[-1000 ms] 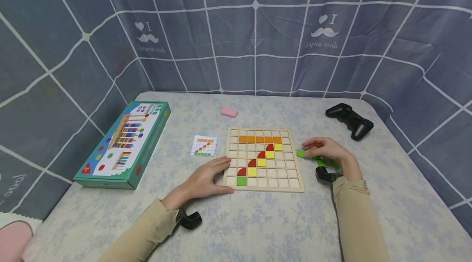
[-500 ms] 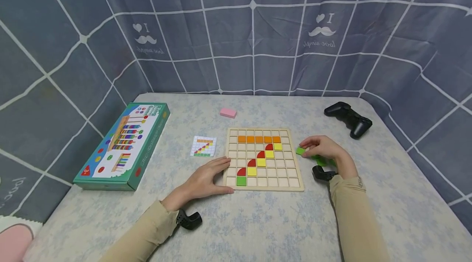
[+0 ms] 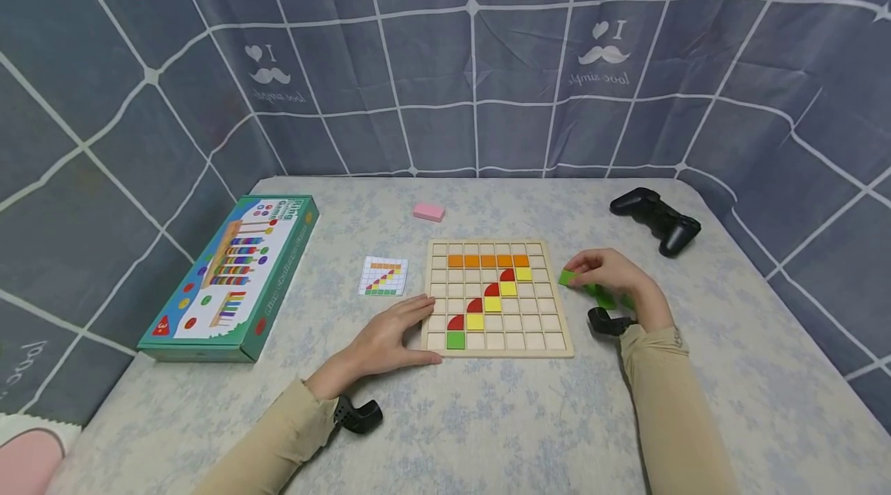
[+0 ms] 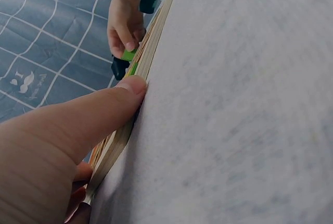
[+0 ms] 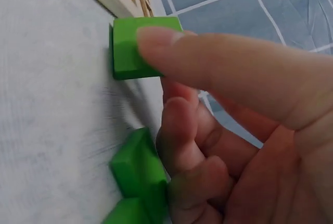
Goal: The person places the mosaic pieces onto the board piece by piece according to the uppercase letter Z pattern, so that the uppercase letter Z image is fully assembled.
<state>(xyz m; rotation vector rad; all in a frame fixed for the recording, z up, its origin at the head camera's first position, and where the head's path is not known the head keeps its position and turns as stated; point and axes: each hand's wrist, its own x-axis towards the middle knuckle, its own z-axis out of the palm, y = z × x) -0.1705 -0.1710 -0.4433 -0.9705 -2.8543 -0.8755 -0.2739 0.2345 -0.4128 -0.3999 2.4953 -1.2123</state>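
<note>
My right hand (image 3: 612,276) pinches a green square tile (image 5: 127,47) beside the board's right edge. Its thumb lies across the tile's face in the right wrist view. More green tiles (image 5: 138,166) lie under that hand on the table, partly hidden. The wooden grid board (image 3: 515,325) carries a row of orange squares (image 3: 488,261), a diagonal of red quarter-rounds (image 3: 475,305) and yellow squares (image 3: 492,304), and one green square (image 3: 455,340) at lower left. My left hand (image 3: 379,336) rests at the board's lower left corner, its thumb touching the front edge and fingers along the left side.
A printed pattern card (image 3: 384,276) lies left of the board. Behind it is a pink block (image 3: 428,212). A green toy box (image 3: 233,278) occupies the left, and a black game controller (image 3: 656,220) the far right. A grey checked curtain (image 3: 445,54) surrounds the table.
My right fingers have taken hold of the green tile nearest the board and shifted slightly away from me. My left hand stays in place at the board.
</note>
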